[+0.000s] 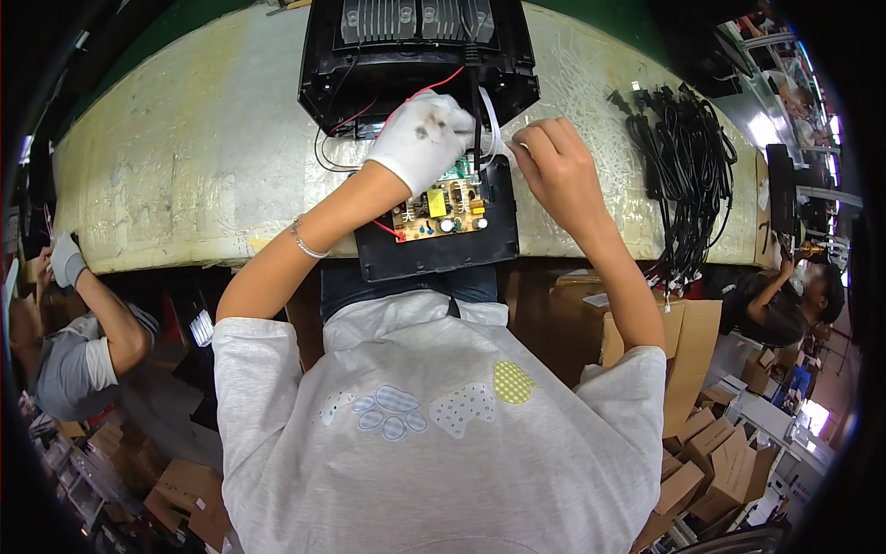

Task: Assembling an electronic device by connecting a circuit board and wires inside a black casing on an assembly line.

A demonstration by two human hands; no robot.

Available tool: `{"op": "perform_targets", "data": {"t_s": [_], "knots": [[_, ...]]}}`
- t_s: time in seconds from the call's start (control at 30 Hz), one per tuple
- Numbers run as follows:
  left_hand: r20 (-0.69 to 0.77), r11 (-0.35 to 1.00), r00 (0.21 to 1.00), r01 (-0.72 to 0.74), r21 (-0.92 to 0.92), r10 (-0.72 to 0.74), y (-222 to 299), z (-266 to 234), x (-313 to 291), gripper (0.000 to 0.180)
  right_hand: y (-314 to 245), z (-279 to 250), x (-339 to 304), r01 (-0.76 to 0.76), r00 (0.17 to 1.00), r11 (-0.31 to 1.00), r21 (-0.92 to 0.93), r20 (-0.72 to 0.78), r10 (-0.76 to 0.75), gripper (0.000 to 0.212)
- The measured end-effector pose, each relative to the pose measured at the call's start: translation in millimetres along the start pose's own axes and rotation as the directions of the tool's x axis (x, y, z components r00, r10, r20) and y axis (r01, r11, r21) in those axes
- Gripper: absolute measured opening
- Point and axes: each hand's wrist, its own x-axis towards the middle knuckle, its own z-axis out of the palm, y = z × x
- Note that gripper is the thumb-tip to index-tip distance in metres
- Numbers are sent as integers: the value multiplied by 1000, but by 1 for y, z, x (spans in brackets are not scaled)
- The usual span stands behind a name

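Observation:
My left hand, in a stained white glove, is closed with its fingertips at a black cable. A thin white strip, much like a cable tie, curves beside that cable. My bare right hand pinches toward the strip's lower end; the exact contact is too small to make out. Below the left hand lies a circuit board with a yellow block and several small parts, on a black panel. Beyond it stands an open black housing with metal heat sinks; red and black wires run between them.
A heap of black power cords lies on the right of the worktable. Many thin white strips are scattered behind my right hand. Cardboard boxes stand at lower right. Other people work at both sides.

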Motion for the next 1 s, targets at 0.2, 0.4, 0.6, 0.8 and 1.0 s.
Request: {"op": "perform_targets", "data": {"t_s": [0.2,0.4,0.6,0.8,1.0], "knots": [[42,786,925,345,-514,-378,6,-19,-6,13,-15,0,17,279,958,955,-104,-36,-284,17],[-48,753,930,263,-603,-363,4,-30,-17,8,-5,15,21,363,927,915,-174,-36,-374,20],[-267,737,935,-9,-675,-233,15,-15,2,14,-11,31,4,68,973,996,55,-226,-54,25],[-293,915,956,-94,-392,-28,9,-17,-5,35,-8,28,-3,-78,968,968,237,-213,130,18],[-252,924,966,-142,-354,51,4,-18,-5,36,-4,28,-5,-141,962,934,330,-178,208,14]]}}
